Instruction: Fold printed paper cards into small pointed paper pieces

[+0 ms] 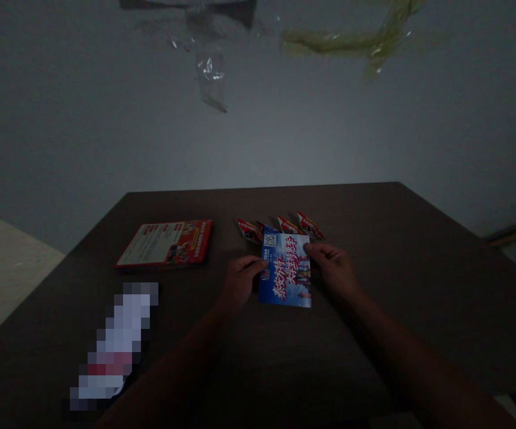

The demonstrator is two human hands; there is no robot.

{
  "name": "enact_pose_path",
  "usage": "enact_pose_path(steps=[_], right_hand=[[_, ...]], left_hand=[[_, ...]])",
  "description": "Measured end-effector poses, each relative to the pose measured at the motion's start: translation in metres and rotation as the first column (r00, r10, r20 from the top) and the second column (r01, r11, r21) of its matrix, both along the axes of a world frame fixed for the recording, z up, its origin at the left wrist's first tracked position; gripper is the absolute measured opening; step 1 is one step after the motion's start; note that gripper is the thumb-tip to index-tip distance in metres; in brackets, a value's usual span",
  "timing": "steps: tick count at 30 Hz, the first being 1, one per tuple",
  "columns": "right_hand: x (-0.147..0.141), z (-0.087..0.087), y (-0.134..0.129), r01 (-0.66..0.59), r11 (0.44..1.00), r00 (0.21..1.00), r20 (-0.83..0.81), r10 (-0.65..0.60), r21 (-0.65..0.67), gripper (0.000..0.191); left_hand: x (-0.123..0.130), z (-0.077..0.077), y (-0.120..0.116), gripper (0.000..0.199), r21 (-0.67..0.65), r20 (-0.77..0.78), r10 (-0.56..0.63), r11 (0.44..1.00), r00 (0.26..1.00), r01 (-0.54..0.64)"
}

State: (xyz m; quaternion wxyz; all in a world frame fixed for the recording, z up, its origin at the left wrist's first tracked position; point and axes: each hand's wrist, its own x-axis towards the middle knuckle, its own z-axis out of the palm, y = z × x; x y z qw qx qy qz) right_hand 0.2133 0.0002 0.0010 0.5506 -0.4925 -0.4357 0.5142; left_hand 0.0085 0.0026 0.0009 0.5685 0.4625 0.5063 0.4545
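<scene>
A blue printed leaflet [287, 277] with large red and white characters and a QR code is held up over the table. My left hand [242, 277] pinches its left edge, and my right hand [332, 262] pinches it near the upper right corner. Just behind the leaflet, several small folded red paper pieces [310, 225] stand in a row, partly hidden by it. To the left lies a stack of red and white leaflets [166, 244].
The dark table [374, 214] reaches back to a grey wall [258, 137] with tape remnants on it. A blurred-out, pixelated phone-like object [115, 345] lies at the front left, beside my left forearm.
</scene>
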Motion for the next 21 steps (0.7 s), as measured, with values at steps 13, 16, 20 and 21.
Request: enact_pose_path(steps=[13,16,20,21], right_hand=[[-0.0036,0.0061,-0.0009,0.017,1.0,1.0,-0.005,-0.017,-0.002,0.032],[-0.0027,0.0038,0.0,0.013,1.0,1.0,-0.018,-0.013,0.005,0.032],[-0.0013,0.0013,0.0009,0.0,1.0,1.0,-0.017,0.0,0.003,0.031],[-0.0013,0.0013,0.0009,0.002,1.0,1.0,-0.02,-0.002,0.0,0.031]], left_hand=[[0.0012,0.0012,-0.001,0.02,0.0,-0.008,0.009,1.0,1.0,-0.009],[0.0009,0.0004,-0.0007,0.021,-0.002,-0.015,0.007,1.0,1.0,-0.007],[0.0,-0.0015,0.0004,0.02,0.01,-0.026,-0.006,1.0,1.0,0.007],[-0.0002,-0.0017,0.0006,0.019,0.011,-0.029,-0.009,1.0,1.0,0.009]])
